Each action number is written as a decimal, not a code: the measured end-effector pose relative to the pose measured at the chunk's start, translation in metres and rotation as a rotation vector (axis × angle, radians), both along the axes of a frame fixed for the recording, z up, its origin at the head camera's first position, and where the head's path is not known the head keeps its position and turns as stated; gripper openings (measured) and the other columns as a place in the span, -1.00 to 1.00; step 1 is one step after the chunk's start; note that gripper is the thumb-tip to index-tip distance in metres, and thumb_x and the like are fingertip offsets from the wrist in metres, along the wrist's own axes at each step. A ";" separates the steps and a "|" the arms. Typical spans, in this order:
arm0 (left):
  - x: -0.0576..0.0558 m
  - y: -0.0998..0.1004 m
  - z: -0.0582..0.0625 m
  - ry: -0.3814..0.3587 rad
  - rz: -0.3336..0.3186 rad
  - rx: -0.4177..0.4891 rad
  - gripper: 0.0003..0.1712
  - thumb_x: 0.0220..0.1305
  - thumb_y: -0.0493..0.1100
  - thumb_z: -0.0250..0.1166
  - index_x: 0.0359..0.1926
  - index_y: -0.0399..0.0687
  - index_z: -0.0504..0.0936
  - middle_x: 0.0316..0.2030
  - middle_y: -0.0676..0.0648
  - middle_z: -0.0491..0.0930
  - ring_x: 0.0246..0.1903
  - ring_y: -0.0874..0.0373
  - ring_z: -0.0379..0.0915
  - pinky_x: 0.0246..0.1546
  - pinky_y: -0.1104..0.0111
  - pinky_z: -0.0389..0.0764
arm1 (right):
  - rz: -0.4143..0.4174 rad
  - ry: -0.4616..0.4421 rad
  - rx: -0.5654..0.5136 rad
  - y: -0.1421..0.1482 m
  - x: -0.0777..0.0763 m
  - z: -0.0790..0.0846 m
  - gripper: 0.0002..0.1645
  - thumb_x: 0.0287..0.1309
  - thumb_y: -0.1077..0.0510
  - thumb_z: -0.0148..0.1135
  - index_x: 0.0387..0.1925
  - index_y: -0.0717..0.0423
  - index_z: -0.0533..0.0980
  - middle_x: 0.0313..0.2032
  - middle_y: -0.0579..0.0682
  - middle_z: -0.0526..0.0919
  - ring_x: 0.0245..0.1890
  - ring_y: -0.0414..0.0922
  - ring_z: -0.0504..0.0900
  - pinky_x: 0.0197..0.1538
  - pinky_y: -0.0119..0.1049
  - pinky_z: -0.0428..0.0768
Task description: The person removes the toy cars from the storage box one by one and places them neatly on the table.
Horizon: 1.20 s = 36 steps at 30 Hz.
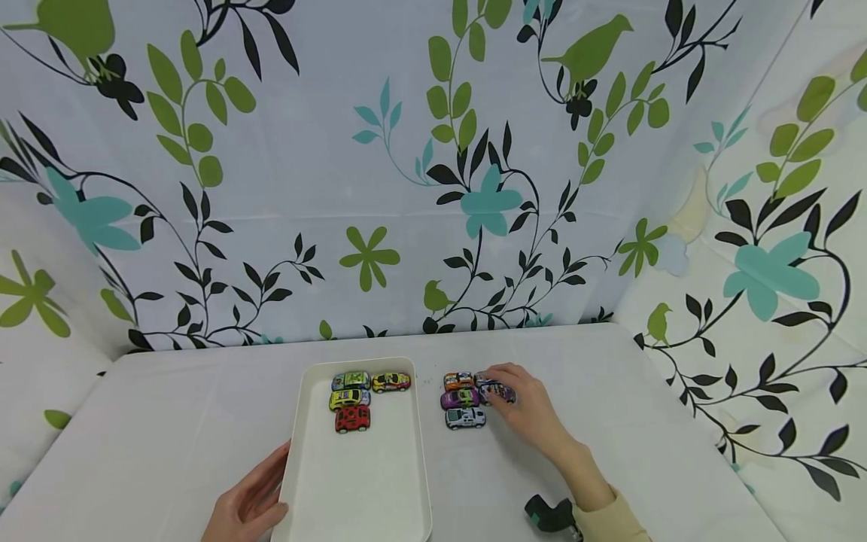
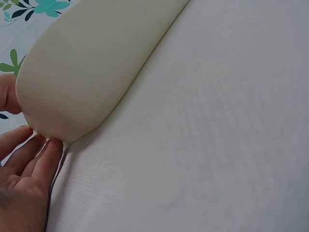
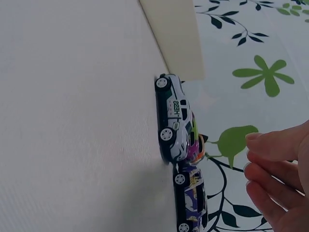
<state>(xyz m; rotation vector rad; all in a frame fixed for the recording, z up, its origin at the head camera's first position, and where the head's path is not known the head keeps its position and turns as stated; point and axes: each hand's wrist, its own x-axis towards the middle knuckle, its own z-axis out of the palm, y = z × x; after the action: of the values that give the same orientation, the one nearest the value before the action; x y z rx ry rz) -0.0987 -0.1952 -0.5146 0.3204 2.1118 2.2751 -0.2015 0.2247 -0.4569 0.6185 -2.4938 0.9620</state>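
Note:
My left hand (image 1: 247, 497) rests its fingertips against the left side of a white tray (image 1: 362, 497). In the left wrist view its fingers (image 2: 50, 162) touch the tray's outer wall (image 2: 91, 72). Inside the tray stand green (image 1: 351, 380), yellow (image 1: 349, 399), yellow-and-red (image 1: 390, 382) and red (image 1: 353, 419) toy cars. My right hand (image 1: 528, 406) hovers over a purple patterned toy car (image 3: 192, 198), partly covering it; the right wrist view shows the fingertips apart from it. Beside it are orange (image 1: 458, 382), magenta (image 1: 460, 398) and white (image 1: 465, 418) toy cars.
A black device (image 1: 550, 513) is at my right wrist. The white table (image 1: 190, 406) ends at a leaf-patterned cloth (image 1: 305, 188) at the back, with more patterned cloth (image 1: 779, 301) on the right side.

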 end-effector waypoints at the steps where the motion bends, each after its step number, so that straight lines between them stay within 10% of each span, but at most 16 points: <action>1: 0.000 0.000 0.000 0.000 0.005 -0.002 -0.24 0.25 -0.53 0.22 0.40 -0.63 0.11 0.24 0.35 0.46 0.21 0.53 0.36 0.10 0.57 0.57 | 0.012 0.006 -0.006 -0.002 0.000 0.001 -0.62 0.05 0.37 0.44 -0.03 0.19 0.66 -0.01 0.02 0.68 0.06 0.02 0.66 0.13 0.00 0.67; 36: 0.002 -0.004 0.001 0.118 -0.092 0.073 -0.23 0.24 -0.56 0.18 0.37 -0.76 0.00 0.30 0.30 0.43 0.26 0.47 0.34 0.20 0.57 0.49 | 0.263 -0.191 0.350 -0.119 -0.034 0.019 -0.47 0.22 0.20 0.37 0.22 0.23 0.53 0.17 0.07 0.58 0.20 0.01 0.57 0.28 -0.06 0.59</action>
<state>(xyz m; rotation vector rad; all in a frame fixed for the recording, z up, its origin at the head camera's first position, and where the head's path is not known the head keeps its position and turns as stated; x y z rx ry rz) -0.0964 -0.1991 -0.5139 0.5545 2.0223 2.3388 -0.2355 0.1053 -0.4381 1.0288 -2.8308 0.6995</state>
